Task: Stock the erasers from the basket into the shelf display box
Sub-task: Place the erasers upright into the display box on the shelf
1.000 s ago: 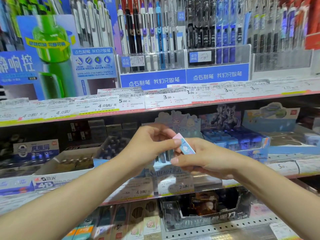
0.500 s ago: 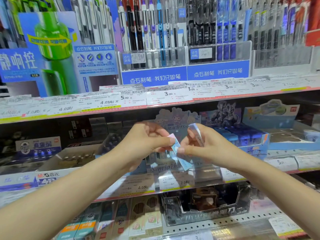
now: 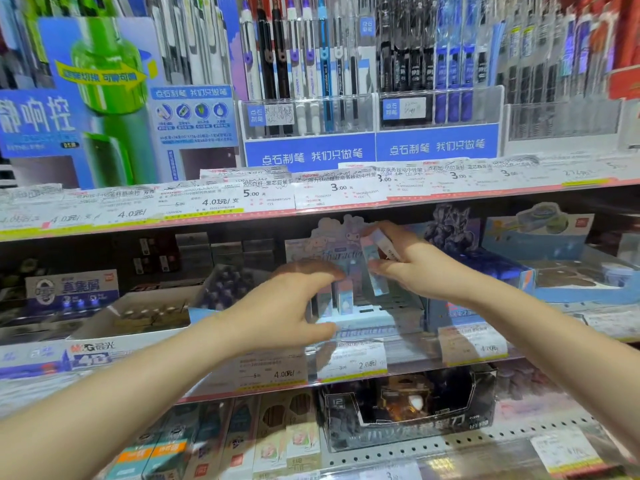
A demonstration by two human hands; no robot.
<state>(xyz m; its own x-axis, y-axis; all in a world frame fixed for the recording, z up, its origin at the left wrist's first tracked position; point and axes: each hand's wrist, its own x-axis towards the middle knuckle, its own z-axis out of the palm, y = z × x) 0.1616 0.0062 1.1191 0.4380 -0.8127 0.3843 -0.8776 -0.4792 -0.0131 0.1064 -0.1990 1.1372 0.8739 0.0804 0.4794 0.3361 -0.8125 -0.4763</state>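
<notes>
The pastel blue display box [image 3: 367,330] stands on the middle shelf, with several pale erasers [image 3: 341,297] upright in its left part. My left hand [image 3: 287,308] reaches into the box, its blurred fingertips on top of those standing erasers and its thumb by the box's front wall. My right hand [image 3: 412,268] is above the box's right part. It pinches a light blue eraser [image 3: 375,273] that hangs end-down over the box, and holds a second eraser [image 3: 385,242] higher up between its fingers. The basket is out of view.
Other display boxes flank the eraser box: a white one [image 3: 138,315] on the left, blue ones [image 3: 498,268] on the right. The upper shelf's price-tag rail [image 3: 311,195] overhangs just above my hands. Pens hang above; a black box [image 3: 408,410] sits below.
Both hands have moved forward and apart, from in front of the shelf into the display box. My left hand let go of the eraser it shared with the right hand and now touches the standing erasers.
</notes>
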